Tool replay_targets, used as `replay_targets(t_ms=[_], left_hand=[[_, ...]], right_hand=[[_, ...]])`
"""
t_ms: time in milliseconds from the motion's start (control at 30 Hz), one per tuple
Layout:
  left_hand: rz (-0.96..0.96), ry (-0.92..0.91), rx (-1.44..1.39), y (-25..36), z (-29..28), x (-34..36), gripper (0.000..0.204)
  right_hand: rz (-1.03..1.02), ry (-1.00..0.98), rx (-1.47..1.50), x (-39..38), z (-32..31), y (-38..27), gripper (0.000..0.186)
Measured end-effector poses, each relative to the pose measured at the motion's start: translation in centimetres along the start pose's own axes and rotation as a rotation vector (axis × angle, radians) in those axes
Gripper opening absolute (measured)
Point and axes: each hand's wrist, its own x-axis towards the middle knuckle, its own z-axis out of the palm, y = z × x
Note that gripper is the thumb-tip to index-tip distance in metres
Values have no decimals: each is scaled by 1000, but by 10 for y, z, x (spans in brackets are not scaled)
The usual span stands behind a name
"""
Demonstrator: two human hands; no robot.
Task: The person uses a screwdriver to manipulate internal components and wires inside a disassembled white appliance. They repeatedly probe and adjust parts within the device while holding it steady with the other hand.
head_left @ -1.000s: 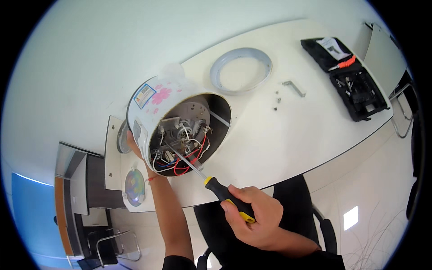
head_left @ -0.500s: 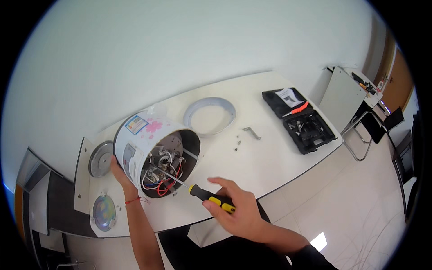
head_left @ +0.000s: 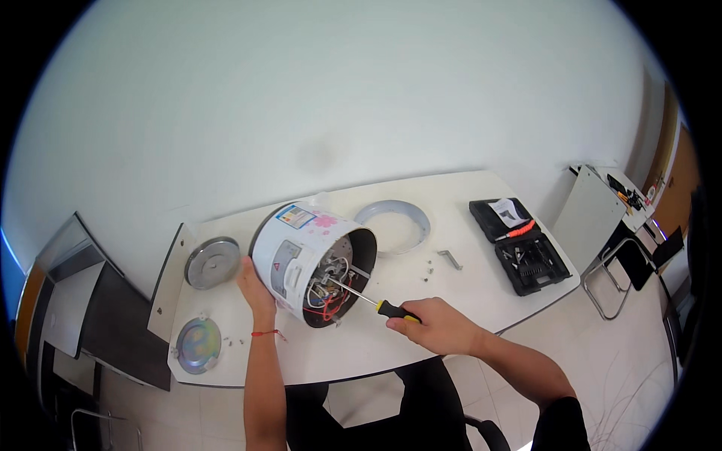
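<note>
A white cylindrical appliance (head_left: 302, 252) with pink flowers lies on its side, its open end showing metal parts and red, white and blue wires (head_left: 327, 304). My left hand (head_left: 254, 289) holds its left side, fingertips partly hidden against it. My right hand (head_left: 429, 329) grips a black and yellow screwdriver (head_left: 387, 308), whose shaft reaches into the wired interior. A round metal lid (head_left: 213, 267) and an iridescent disc (head_left: 196, 356) are to the left. A pale ring (head_left: 414, 211), a metal bracket (head_left: 450, 258) and small screws (head_left: 426, 279) lie to the right.
The white table (head_left: 361, 346) stands against a wall. An open black tool case (head_left: 530, 267) sits at its right end. Further right are a cluttered side desk (head_left: 587, 195) and a chair (head_left: 613, 293); at left, a dark cabinet (head_left: 113, 331); black seating stands below the table.
The head view has tilted up and widened, showing more wall and side furniture. Both hands keep their grips, the screwdriver still inside the appliance, with my right hand's fingers closer around the handle.
</note>
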Motion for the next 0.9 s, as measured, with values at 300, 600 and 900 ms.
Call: replay_targets(t_ms=[300, 600, 900], left_hand=[[64, 15, 37, 2, 1, -1, 56], [28, -47, -7, -4, -6, 3, 58], [82, 14, 2, 7, 6, -6, 56]], right_hand=[[52, 10, -247, -11, -2, -31, 49], [-30, 103, -422, -11, 10, -17, 47], [-174, 149, -412, 14, -5, 10, 45]])
